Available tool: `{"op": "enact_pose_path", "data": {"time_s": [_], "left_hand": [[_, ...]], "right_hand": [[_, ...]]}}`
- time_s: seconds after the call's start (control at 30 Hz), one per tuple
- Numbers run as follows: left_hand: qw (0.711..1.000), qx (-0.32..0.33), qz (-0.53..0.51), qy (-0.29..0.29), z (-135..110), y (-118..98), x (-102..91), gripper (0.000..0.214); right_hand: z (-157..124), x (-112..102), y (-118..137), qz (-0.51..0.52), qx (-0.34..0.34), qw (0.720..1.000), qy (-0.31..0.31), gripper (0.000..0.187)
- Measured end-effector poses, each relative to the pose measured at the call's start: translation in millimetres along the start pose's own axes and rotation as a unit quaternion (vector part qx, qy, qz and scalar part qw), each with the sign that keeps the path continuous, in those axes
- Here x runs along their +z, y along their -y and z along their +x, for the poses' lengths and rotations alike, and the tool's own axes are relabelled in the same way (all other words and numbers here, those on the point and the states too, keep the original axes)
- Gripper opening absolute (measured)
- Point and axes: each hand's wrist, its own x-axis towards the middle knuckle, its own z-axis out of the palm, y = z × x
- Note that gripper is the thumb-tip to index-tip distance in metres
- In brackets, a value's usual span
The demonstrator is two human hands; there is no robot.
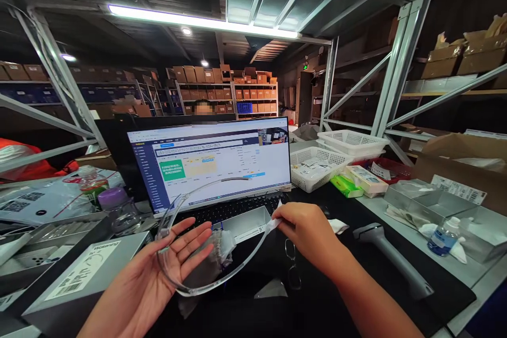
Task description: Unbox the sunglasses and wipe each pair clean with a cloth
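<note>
My left hand [174,259] is palm up, with the thumb over the front of a pair of clear-framed eyeglasses [217,286] and the other fingers loosely spread. One temple arches up in front of the monitor; the other curves towards my right hand [307,229]. That hand pinches a white wipe [272,223] around the end of this temple. Below the glasses lies a grey pouch with a plastic wrapper [224,247]. Behind it is an open grey box [251,224] with a white slip inside. A clear, flat piece [271,289] and two thin oval rims [293,264] lie on the black mat.
A monitor [214,163] and keyboard [206,215] stand ahead. On the right are a barcode scanner [396,259], a small blue-labelled bottle [443,236], grey trays [420,198] and white baskets [317,166]. A labelled grey box [87,269] and a purple-lidded bottle [114,206] are left.
</note>
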Motion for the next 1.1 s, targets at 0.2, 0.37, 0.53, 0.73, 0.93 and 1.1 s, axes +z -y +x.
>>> {"op": "enact_pose_path", "data": {"time_s": [0.2,0.37,0.53,0.73,0.93,1.1], "left_hand": [[1.0,-0.009,-0.006,-0.017,0,0,3.7,0.059],[1.0,-0.013,-0.013,-0.016,-4,1,6.2,0.056],[1.0,-0.017,-0.025,-0.002,-1,4,2.3,0.049],[0.999,0.013,-0.052,0.006,3,15,2.7,0.031],[0.997,0.019,-0.079,-0.004,1,37,11.8,0.017],[0.995,0.022,-0.093,-0.003,1,44,13.0,0.013]], "right_hand": [[-6,-2,1,0.015,-0.074,0.996,-0.038,0.016],[-12,-7,4,0.044,-0.159,0.986,-0.037,0.018],[-17,-13,10,-0.103,-0.211,0.97,-0.064,0.023],[-20,5,37,-0.163,-0.304,0.933,-0.102,0.029],[-32,45,67,-0.079,-0.325,0.935,-0.119,0.028],[-35,61,69,-0.047,-0.274,0.948,-0.154,0.03]]}}
